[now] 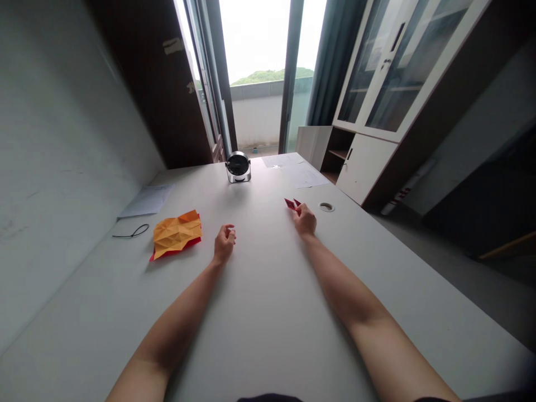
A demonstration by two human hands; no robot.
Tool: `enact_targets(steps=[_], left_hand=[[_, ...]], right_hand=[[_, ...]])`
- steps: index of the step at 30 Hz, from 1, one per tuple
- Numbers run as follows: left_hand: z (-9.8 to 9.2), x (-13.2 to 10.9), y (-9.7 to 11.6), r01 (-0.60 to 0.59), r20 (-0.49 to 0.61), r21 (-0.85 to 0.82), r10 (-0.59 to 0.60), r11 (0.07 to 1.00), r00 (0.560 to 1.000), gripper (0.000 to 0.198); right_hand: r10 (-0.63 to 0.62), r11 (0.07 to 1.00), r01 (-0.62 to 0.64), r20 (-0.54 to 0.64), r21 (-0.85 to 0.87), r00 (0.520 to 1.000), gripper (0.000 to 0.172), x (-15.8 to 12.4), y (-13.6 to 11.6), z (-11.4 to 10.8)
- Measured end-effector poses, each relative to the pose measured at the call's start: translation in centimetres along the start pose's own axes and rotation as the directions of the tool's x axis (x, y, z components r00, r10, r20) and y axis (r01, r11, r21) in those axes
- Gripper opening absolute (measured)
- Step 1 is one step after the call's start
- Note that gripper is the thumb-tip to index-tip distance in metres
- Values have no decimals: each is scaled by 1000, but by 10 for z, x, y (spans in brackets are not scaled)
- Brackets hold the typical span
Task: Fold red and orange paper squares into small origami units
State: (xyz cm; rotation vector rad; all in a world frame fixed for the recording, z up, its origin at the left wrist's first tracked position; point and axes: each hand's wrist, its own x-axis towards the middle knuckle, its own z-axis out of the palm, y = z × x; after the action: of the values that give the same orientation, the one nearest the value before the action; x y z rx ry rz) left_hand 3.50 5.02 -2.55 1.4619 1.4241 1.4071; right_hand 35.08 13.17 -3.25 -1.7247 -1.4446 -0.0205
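Both forearms are stretched out over the white table (268, 335). The L hand (225, 241) is rested on the tabletop w/ fingers curled into a loose fist. Nothing is clearly held in it, though a pale speck at the fingertips can't be made out. To its L, apart from the hand, an orange sheet (177, 233) is laid nearly flat, creased all over, w/ a red edge shown underneath. A thin black cord (131, 232) is looped beside that, and a printed page (146, 201) is laid further back by the wall.

The R hand (305, 219) is set slightly further out. A small red paper piece (292, 203) is pinched at its fingertips, points outward, at or just above the table. A round cable hole (326, 207) is seen near it on the R.

Progress, as judged: the red piece is already folded small & pointed, so it looks well along. The orange sheet seems only pre-creased, not yet shaped.

Further back a small desk fan (238, 166) is stood, w/ loose papers (295, 170) beyond, then a glass door (259, 72) & a cabinet (377, 84).
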Motion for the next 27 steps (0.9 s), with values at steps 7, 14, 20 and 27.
enact_targets(steps=[7, 14, 20, 27], left_hand=[[1, 0, -1, 7, 22, 34, -7, 999, 1000, 25], [1, 0, -1, -9, 60, 49, 6, 999, 998, 25], [1, 0, 0, -13, 62, 55, 9, 998, 998, 24], [0, 0, -1, -19, 75, 65, 15, 998, 997, 23]], right_hand=[[48, 980, -45, 10, -195, 999, 9, 0, 6, 3], [109, 962, -93, 47, -255, 993, 18, 2, 13, 2], [142, 961, -131, 25, -244, 990, 16, 7, 24, -3], [146, 967, -143, -3, -211, 989, 19, 9, 24, -2]])
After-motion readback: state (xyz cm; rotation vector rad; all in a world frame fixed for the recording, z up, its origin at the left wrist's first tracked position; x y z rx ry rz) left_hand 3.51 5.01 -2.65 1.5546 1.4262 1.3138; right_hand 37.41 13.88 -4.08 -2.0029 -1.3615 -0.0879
